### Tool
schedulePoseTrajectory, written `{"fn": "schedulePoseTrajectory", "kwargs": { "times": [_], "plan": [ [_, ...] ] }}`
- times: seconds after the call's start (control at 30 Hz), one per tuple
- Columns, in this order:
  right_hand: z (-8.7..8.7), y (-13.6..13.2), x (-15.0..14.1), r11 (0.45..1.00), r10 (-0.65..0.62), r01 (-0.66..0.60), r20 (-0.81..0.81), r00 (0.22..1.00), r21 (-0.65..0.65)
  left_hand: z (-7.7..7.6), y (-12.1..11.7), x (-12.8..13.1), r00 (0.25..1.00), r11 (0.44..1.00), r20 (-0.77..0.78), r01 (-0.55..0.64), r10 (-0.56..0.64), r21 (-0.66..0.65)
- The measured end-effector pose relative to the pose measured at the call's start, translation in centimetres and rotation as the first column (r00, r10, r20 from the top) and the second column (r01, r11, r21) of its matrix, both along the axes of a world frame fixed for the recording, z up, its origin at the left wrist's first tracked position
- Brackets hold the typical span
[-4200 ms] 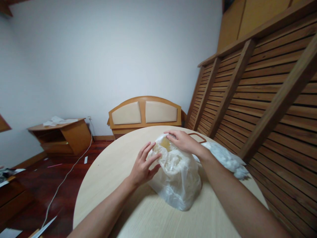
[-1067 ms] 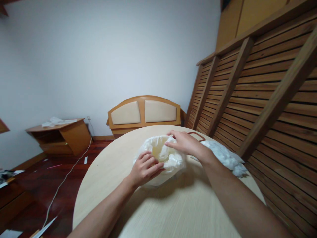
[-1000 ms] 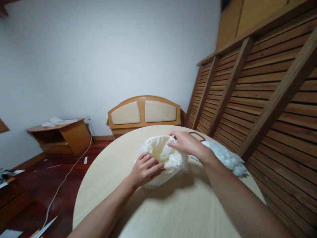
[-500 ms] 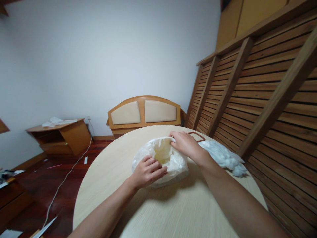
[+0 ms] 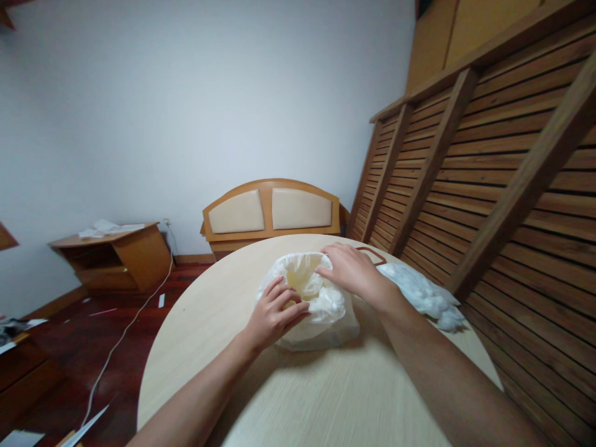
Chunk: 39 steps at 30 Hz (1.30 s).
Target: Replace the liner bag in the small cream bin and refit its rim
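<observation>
A white, thin plastic bag [image 5: 333, 307] lines a round container on the table, its edge folded outward over the rim. The yellowish inside of the container [image 5: 298, 280] shows through the bag's mouth. At the near left of the rim is my left hand [image 5: 274, 313], touching the bag with fingers curved and spread apart. My right hand [image 5: 349, 267] straddles the far right of the rim, thumb on the inner side and fingers outside, with the bag's edge between them. The outer fingertips are partly hidden.
The round pale table [image 5: 195, 347] carries a bundle of whitish plastic bags [image 5: 421, 292] on the right and a brown frame-like loop [image 5: 372, 253] behind my right hand. Slatted wooden panels [image 5: 465, 186] lean at the right. A white cable [image 5: 125, 332] crosses the floor.
The bag-lined container has tilted or shifted slightly right, and more of its lower side shows. The fingers of my left hand have spread. My right hand has moved a little right along the rim.
</observation>
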State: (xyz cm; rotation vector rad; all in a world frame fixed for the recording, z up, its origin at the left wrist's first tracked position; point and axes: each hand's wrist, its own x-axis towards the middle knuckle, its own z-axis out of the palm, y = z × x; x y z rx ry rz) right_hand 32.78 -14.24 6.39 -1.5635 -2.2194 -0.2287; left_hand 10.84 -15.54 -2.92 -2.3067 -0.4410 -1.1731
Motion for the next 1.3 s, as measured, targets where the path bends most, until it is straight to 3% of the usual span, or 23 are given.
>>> {"fn": "schedulePoseTrajectory", "kwargs": {
  "times": [0.07, 0.17, 0.27, 0.5, 0.7, 0.97, 1.1, 1.2, 1.3],
  "plan": [
    [0.1, 0.0, -0.3, 0.982, 0.159, -0.158, -0.006, 0.987, 0.108, -0.1, 0.0, 0.0, 1.0, 1.0, 0.002, 0.028, -0.028, -0.009],
    [0.3, 0.0, -0.9, 0.899, 0.412, -0.41, 0.021, 0.911, 0.155, -0.2, 0.0, 0.1, 0.997, 0.998, -0.042, 0.062, -0.063, -0.026],
    [0.2, 0.1, -1.3, 0.86, 0.499, -0.495, -0.001, 0.867, 0.119, -0.5, 0.1, 0.1, 0.993, 0.996, -0.083, 0.083, -0.086, -0.031],
    [-0.2, 0.9, -0.6, 0.925, 0.381, -0.378, -0.104, 0.919, 0.045, -0.7, 0.1, 0.1, 0.991, 0.991, -0.072, 0.104, -0.11, -0.085],
    [0.3, 0.4, -0.4, 0.978, 0.208, -0.207, 0.016, 0.978, -0.029, -0.6, 0.0, 0.1, 0.993, 0.986, -0.04, 0.103, -0.109, -0.129],
    [0.5, 0.2, -0.4, 0.993, 0.112, -0.109, 0.098, 0.989, -0.034, -0.5, -0.4, -0.2, 0.999, 0.991, -0.003, 0.035, -0.036, -0.128],
    [0.6, 0.0, -0.9, 0.994, 0.112, -0.109, 0.115, 0.987, -0.03, 0.0, -1.0, -0.1, 0.989, 0.978, 0.147, 0.014, 0.016, -0.208],
    [0.6, -0.3, -1.3, 0.992, 0.121, -0.117, 0.12, 0.985, -0.04, -0.1, -0.9, 0.5, 0.928, 0.931, 0.347, -0.001, 0.138, -0.366],
    [0.6, -0.6, -1.5, 0.989, 0.144, -0.139, 0.102, 0.984, -0.056, -0.3, -0.4, 1.0, 0.853, 0.817, 0.466, 0.086, 0.235, -0.57]
  ]
}}
